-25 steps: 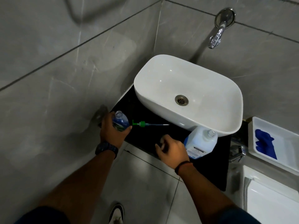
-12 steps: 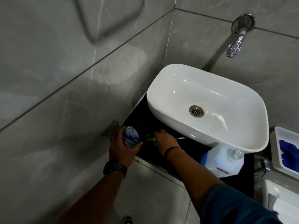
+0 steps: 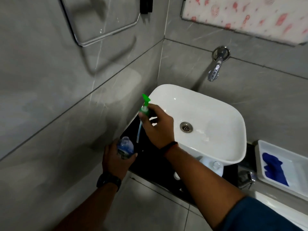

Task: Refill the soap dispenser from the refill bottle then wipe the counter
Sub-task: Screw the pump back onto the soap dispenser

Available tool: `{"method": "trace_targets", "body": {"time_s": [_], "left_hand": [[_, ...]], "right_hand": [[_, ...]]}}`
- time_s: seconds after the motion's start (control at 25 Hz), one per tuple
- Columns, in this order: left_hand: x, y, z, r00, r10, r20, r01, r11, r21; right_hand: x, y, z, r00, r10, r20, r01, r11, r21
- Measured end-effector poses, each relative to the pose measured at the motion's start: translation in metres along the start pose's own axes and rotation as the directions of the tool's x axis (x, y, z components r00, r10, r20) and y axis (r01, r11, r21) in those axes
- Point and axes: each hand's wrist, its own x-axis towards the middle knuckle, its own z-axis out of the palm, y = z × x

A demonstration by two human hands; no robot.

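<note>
Dispenser bottle [image 3: 125, 148], clear with blue liquid and its neck uncapped, stands at the left end of the black counter [image 3: 160, 170], close to the grey tiled wall. The left hand [image 3: 116, 160] is wrapped around the bottle body from the front edge side, fingers closed on it; a dark watch [image 3: 109, 180] sits on that wrist.

The right hand [image 3: 158, 125] is raised above the left part of the counter and holds the green pump head [image 3: 144, 105] pinched between thumb and fingers. The nozzle points up and away; the pale dip tube [image 3: 139, 132] hangs down from the pump, its lower end just beside the open bottle neck and outside it.

The white basin [image 3: 208, 114] occupies the middle of the counter, with a chrome tap [image 3: 215, 67] on the wall above its far rim. The white refill bottle [image 3: 215, 165] stands at the front edge of the counter, partly hidden under the basin rim and behind the right forearm; its cap area shows. A white tray [image 3: 266, 167] holding a blue cloth [image 3: 275, 169] lies beyond the right end of the counter
</note>
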Motion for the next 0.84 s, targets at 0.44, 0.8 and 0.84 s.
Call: {"method": "trace_targets", "body": {"time_s": [0.44, 0.8, 0.84], "left_hand": [[-0.005, 0.089, 0.008, 0.977, 0.21, 0.026, -0.21, 0.978, 0.016], [-0.004, 0.108, 0.002, 0.965, 0.261, 0.037, -0.263, 0.963, 0.058], [-0.004, 0.112, 0.001, 0.962, 0.27, 0.037, -0.271, 0.961, 0.048]], "right_hand": [[0.027, -0.046, -0.062, 0.998, 0.035, -0.058, -0.026, 0.988, 0.149], [0.033, -0.056, -0.07, 0.993, -0.015, -0.12, 0.04, 0.978, 0.203], [0.031, -0.055, -0.07, 0.996, -0.013, -0.092, 0.03, 0.982, 0.187]]}}
